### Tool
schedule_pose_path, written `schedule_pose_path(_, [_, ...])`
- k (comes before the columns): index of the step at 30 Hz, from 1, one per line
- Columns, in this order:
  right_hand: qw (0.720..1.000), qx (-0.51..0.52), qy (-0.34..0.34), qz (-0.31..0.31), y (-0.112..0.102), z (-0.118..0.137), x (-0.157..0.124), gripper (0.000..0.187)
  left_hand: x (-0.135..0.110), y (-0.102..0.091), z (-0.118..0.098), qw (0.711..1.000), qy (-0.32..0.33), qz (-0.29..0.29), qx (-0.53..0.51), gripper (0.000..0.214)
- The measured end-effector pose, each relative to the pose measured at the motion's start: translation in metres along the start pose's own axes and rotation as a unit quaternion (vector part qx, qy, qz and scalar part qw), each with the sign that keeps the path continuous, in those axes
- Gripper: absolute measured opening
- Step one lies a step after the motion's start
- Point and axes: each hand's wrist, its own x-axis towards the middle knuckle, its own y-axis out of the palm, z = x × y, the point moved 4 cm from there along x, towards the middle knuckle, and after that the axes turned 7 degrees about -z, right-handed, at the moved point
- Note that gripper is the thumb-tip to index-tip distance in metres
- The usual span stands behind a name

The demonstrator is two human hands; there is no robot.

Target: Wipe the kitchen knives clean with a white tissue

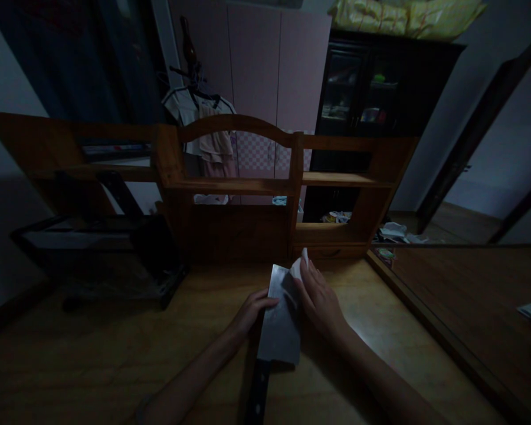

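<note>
A wide steel cleaver [279, 321] lies flat on the wooden desk [115, 360], blade pointing away from me, its dark handle [259, 392] toward me. My left hand [251, 311] rests at the blade's left edge, fingers curled onto the metal. My right hand [317, 298] is pressed on the blade's far right corner and pinches a white tissue [300, 267] against it.
A wooden shelf unit [265, 183] stands along the back of the desk. A dark stand [106, 248] sits at the left. Behind are a clothes rack [199, 112], a pink wardrobe [265, 71] and a dark cabinet [371, 94]. Floor with scattered litter lies to the right.
</note>
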Motion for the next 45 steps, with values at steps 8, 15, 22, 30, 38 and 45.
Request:
schedule_pose_path(8, [0.980,0.035,-0.146,0.134,0.005,0.045,-0.006,0.058,0.010,-0.008,0.013,0.999,0.042,-0.014,-0.006,0.030])
schedule_pose_path(15, [0.989,0.007,-0.096,0.111,0.011,0.018,-0.003,0.054,0.002,-0.002,0.001,0.999,0.034,0.014,0.019,0.029])
schedule_pose_path(22, [0.998,-0.041,-0.005,0.045,0.012,-0.006,-0.005,0.047,-0.002,0.000,-0.002,1.000,0.020,0.018,0.015,0.029])
schedule_pose_path(30, [0.992,0.013,-0.112,0.052,-0.004,0.031,0.001,0.058,-0.001,0.000,0.000,0.999,0.026,-0.015,0.026,0.031])
schedule_pose_path(38, [0.987,0.017,-0.122,0.104,0.010,0.031,-0.003,0.056,-0.001,0.001,0.000,0.998,0.034,-0.005,0.043,0.033])
schedule_pose_path(45, [0.995,0.001,-0.072,0.076,0.009,0.010,-0.003,0.048,-0.001,-0.001,-0.002,0.999,0.026,-0.006,0.036,0.029])
